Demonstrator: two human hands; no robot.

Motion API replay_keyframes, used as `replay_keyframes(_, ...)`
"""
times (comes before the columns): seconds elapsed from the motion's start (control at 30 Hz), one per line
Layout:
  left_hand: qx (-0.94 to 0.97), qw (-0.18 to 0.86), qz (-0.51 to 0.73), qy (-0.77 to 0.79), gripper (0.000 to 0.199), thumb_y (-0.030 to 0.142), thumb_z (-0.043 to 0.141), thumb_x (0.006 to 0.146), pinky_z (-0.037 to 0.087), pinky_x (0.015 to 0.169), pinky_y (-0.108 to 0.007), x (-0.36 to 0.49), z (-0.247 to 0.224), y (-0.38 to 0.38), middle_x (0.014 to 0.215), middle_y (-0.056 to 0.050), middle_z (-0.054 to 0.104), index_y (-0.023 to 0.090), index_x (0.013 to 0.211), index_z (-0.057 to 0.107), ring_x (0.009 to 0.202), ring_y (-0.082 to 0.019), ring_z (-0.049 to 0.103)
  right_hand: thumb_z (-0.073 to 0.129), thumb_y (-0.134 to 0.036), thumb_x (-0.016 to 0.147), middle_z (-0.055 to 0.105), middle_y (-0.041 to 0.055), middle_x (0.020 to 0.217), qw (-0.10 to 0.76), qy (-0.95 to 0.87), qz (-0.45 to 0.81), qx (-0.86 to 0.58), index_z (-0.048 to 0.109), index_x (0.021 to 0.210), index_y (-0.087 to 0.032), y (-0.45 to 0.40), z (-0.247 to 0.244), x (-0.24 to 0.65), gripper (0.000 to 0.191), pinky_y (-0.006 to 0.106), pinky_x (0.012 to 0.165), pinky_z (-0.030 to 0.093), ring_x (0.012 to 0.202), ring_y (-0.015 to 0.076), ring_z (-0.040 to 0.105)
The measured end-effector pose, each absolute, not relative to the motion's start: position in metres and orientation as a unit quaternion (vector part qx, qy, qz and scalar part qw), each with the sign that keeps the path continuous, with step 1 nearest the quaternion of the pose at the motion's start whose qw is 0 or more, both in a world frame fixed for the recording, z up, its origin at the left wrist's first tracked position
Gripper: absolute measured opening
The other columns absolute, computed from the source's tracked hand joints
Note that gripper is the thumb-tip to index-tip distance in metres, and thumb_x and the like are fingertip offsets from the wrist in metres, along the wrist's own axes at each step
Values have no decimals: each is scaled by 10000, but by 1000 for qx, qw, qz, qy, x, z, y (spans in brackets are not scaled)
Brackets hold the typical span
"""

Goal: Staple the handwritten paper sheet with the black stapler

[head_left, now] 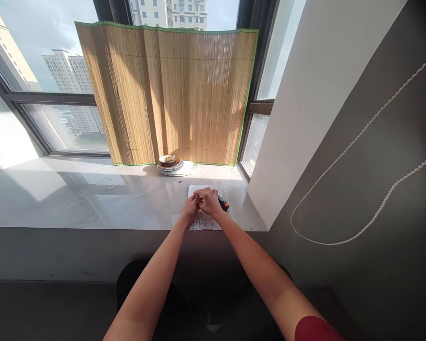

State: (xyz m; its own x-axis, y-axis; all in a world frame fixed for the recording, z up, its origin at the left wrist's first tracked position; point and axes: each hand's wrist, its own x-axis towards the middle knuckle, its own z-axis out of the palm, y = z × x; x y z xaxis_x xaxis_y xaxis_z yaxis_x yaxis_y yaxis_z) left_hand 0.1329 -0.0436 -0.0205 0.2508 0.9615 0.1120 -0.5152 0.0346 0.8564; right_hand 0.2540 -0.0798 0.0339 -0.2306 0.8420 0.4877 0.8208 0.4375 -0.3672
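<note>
My left hand and my right hand meet over a written sheet of white paper near the front edge of the window ledge. The fingers of both are curled together at the tips. Whatever lies between them is too small or too hidden to tell. A black tool with an orange-red end rests just right of my right hand, partly covered by it. Beyond the paper, a stack of round plates or discs stands on the ledge, with a small yellow thing on top.
A bamboo mat with green edging leans against the window behind the plates. Small dark bits lie on the tiled ledge. To the right, a white wall corner juts out, and a beaded cord hangs in a loop.
</note>
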Motion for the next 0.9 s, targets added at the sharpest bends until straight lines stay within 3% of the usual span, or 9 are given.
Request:
replay_keyframes(0.07, 431, 653, 560, 272, 649, 676, 920, 649, 530, 688, -292, 134, -20, -43, 864, -86, 773, 125, 953, 760, 811, -219, 721, 591, -49, 839, 797, 55, 1144, 321, -783, 34, -531, 708, 1328, -337, -74, 35, 251, 579, 521, 1063, 329, 1155, 286, 606)
replay_keyframes(0.2, 453, 623, 567, 292, 685, 753, 865, 661, 455, 614, -264, 133, -16, -45, 809, -51, 728, 141, 928, 711, 717, -173, 664, 600, -39, 851, 810, 25, 1057, 364, -774, 48, -516, 738, 1290, -360, -71, 34, 252, 562, 493, 1080, 316, 1108, 259, 633)
replay_keyframes(0.37, 471, 631, 557, 263, 726, 686, 870, 721, 505, 744, -286, 132, -10, -52, 890, -27, 738, 206, 1187, 586, 794, -178, 696, 569, -40, 906, 804, 12, 1001, 400, -787, 19, -469, 748, 1286, -360, -80, 35, 262, 528, 434, 1081, 344, 1041, 233, 646)
replay_keyframes(0.43, 470, 643, 544, 264, 670, 694, 801, 796, 506, 747, -297, 132, -9, -53, 871, -27, 735, 220, 1199, 550, 769, -179, 698, 573, -61, 923, 798, 24, 1012, 421, -780, -5, -463, 743, 1277, -329, -81, 35, 275, 476, 429, 1089, 352, 1023, 231, 651)
replay_keyframes(0.57, 404, 634, 572, 327, 396, 574, 693, 902, 431, 620, -245, 130, -11, -49, 714, 12, 652, 223, 941, 515, 588, -117, 575, 623, -153, 943, 771, 59, 1055, 460, -673, -36, -578, 706, 1164, -236, -70, 31, 323, 251, 398, 1016, 412, 997, 239, 664)
replay_keyframes(0.7, 407, 639, 559, 337, 298, 434, 720, 875, 373, 565, -215, 130, -11, -48, 651, 25, 581, 207, 835, 531, 553, -90, 487, 659, -194, 926, 751, 59, 935, 338, -591, -1, -733, 694, 969, -214, -45, 16, 374, 58, 350, 883, 428, 940, 246, 662)
replay_keyframes(0.9, 430, 645, 538, 330, 298, 436, 755, 833, 372, 562, -201, 132, -11, -50, 653, 23, 573, 199, 842, 576, 558, -81, 458, 635, -185, 937, 758, 83, 1059, 264, -592, 15, -761, 710, 1041, -202, -2, 2, 393, 129, 322, 867, 431, 1048, 245, 656)
